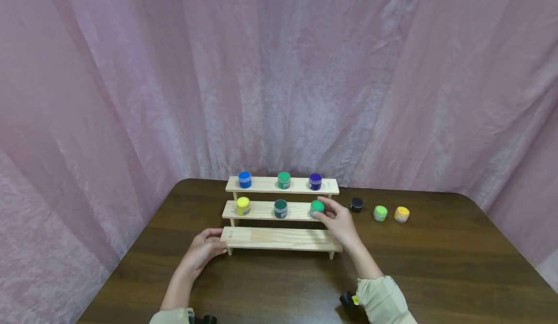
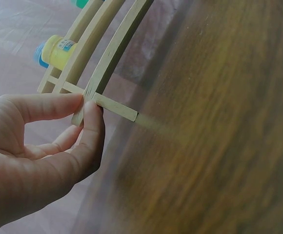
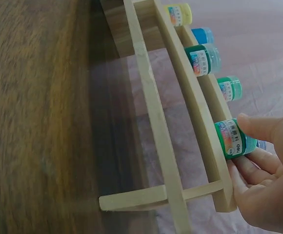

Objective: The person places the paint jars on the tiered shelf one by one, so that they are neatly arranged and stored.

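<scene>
A three-tier wooden display rack (image 1: 279,237) stands on the table. My left hand (image 1: 205,250) pinches the left end of its lowest tier between thumb and fingers, as the left wrist view (image 2: 49,141) also shows. At the right end of the middle tier, my right hand (image 1: 339,222) grips a green paint jar (image 1: 317,207) between thumb and fingers; its label (image 3: 232,138) faces the right wrist camera. Sharing that tier are a yellow jar (image 1: 242,206) at the left and a dark green jar (image 1: 281,208) in the middle. The jar in my hand appears upright on the board.
On the top tier stand a blue jar (image 1: 245,179), another green jar (image 1: 284,180) and a purple jar (image 1: 315,181). Right of the rack, a black jar (image 1: 356,205), a light green jar (image 1: 380,213) and an orange-yellow jar (image 1: 401,214) stand on the brown table (image 1: 436,261). A pink curtain (image 1: 279,72) hangs behind.
</scene>
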A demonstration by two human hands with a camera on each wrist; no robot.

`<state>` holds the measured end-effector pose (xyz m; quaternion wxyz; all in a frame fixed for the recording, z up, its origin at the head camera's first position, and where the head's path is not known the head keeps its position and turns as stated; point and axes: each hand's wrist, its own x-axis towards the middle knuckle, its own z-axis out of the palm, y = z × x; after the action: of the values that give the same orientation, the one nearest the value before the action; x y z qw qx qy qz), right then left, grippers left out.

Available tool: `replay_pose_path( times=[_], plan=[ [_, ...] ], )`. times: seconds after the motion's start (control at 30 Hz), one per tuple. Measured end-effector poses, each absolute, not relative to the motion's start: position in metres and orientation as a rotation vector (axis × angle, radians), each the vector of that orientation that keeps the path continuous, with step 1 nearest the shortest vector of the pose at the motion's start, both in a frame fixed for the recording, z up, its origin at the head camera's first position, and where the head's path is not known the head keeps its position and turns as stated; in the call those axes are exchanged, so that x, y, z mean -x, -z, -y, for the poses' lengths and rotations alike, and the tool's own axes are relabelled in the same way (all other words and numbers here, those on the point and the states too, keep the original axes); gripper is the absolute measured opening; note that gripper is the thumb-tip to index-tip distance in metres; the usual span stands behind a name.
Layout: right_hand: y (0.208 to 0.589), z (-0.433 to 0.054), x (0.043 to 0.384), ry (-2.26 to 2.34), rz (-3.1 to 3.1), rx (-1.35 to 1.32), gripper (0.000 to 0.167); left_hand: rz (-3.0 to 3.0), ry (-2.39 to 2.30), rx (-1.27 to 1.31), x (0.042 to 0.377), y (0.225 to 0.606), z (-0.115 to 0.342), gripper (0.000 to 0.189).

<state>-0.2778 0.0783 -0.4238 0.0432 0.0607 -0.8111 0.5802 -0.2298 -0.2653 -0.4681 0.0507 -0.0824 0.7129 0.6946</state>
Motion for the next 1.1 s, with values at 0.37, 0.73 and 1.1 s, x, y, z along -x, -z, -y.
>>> replay_pose_path(
  times=[0.37, 0.73, 1.1],
  plan=[
    [0.423, -0.085, 0.279, -1.752, 2.485, -0.283, 0.054, -2.167, -2.116, 0.259, 0.231, 0.469, 0.263, 0.052],
    [0.408, -0.115, 0.277, -1.748, 2.483, -0.222, 0.049, -2.172, -2.096, 0.265, 0.230, 0.467, 0.265, 0.052],
    [0.405, -0.145, 0.280, -1.735, 2.473, -0.057, 0.047, -2.172, -2.086, 0.272, 0.230, 0.465, 0.264, 0.052]
  ],
)
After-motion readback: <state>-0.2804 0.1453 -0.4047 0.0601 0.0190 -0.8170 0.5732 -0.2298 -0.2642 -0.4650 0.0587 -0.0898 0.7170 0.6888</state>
